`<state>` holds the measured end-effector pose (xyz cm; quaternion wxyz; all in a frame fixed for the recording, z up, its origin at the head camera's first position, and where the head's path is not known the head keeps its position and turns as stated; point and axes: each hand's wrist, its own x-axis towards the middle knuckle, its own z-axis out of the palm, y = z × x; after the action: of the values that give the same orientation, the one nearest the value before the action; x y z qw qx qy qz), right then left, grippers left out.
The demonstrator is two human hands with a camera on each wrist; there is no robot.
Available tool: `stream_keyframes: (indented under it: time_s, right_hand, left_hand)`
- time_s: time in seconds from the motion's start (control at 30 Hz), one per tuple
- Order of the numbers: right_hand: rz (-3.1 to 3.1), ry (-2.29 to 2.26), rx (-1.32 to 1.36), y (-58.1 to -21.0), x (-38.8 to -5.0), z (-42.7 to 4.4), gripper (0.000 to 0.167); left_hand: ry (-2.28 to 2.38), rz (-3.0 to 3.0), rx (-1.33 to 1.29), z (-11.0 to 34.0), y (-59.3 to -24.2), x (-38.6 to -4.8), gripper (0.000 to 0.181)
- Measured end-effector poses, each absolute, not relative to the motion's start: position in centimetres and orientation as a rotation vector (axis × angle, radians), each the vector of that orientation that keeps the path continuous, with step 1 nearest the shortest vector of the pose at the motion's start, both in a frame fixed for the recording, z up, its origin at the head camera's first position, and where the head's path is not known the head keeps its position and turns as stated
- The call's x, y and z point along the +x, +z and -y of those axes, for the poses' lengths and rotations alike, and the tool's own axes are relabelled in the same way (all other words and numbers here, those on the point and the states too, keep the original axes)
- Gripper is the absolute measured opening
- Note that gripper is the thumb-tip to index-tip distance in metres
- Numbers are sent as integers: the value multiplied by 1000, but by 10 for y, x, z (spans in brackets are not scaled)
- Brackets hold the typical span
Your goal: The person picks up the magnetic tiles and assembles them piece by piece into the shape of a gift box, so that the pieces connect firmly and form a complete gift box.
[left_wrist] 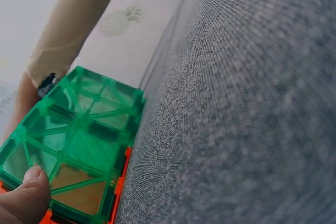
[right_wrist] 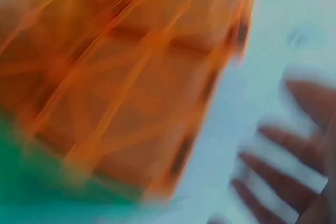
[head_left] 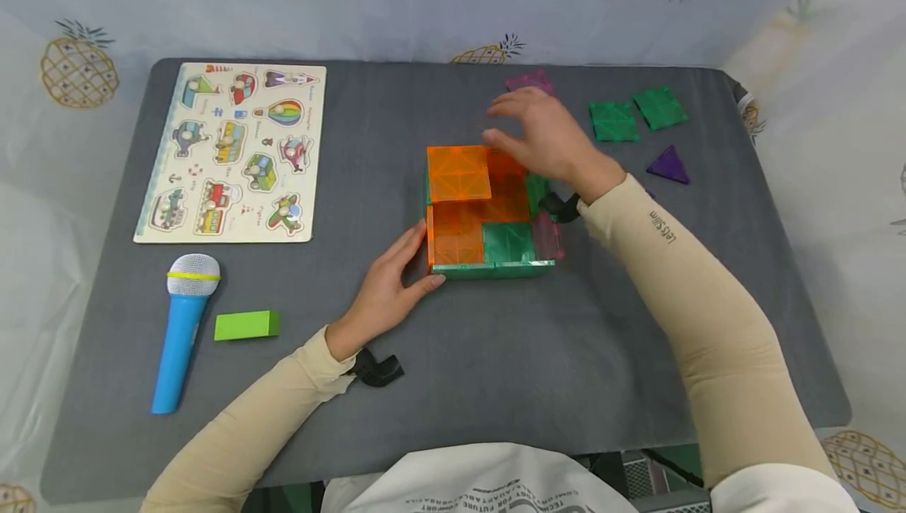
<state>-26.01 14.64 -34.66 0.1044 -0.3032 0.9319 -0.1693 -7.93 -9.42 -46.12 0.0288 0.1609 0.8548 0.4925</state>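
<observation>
In the head view, a low box of translucent magnetic tiles (head_left: 508, 242) stands mid-table, with green and orange walls and a mostly orange top. An orange square tile (head_left: 458, 173) at its back left looks raised above the tiles around it. My left hand (head_left: 385, 289) rests against the box's left side, fingers fairly straight. Its thumb (left_wrist: 31, 192) touches the green wall in the left wrist view. Over the box's back right hovers my right hand (head_left: 548, 135), with nothing visible in it. The right wrist view is blurred, but its fingers (right_wrist: 286, 182) look spread and apart from the orange tiles.
Two green square tiles (head_left: 614, 121), a purple triangle (head_left: 668, 165) and a pink tile (head_left: 529, 81) lie behind and right of the box. To the left are a picture puzzle board (head_left: 230, 153), a blue toy microphone (head_left: 185, 332) and a green block (head_left: 246, 325).
</observation>
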Motion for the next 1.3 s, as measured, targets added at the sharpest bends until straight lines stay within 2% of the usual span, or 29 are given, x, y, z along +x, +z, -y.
stream_keyframes:
  time_s: [0.2,0.5,0.7,0.87,0.97,1.1,1.3]
  right_hand:
    - [-2705,-476,-370,-353,-303,-208,57]
    - [-2734,-412,-135,-359,-312,-232,60]
    - [-2757,-296,138,-389,-315,-260,70]
    - [-2833,-310,290,-404,-309,-270,66]
    - [-2878,-335,296,-403,-306,-275,63]
    - [-2840,-449,189,-392,-305,-271,71]
    - [-2732,-647,-367,-357,-291,-231,79]
  left_hand:
    - [1508,-2651,500,93,-463,-81,84]
    - [1513,-2685,510,97,-463,-82,84]
    - [1494,-2686,527,96,-463,-81,84]
    - [1496,-2670,550,92,-464,-81,83]
    - [1509,-2662,560,89,-465,-81,82]
    - [1527,-2651,553,89,-466,-81,83]
    - [1524,-2657,524,92,-465,-81,83]
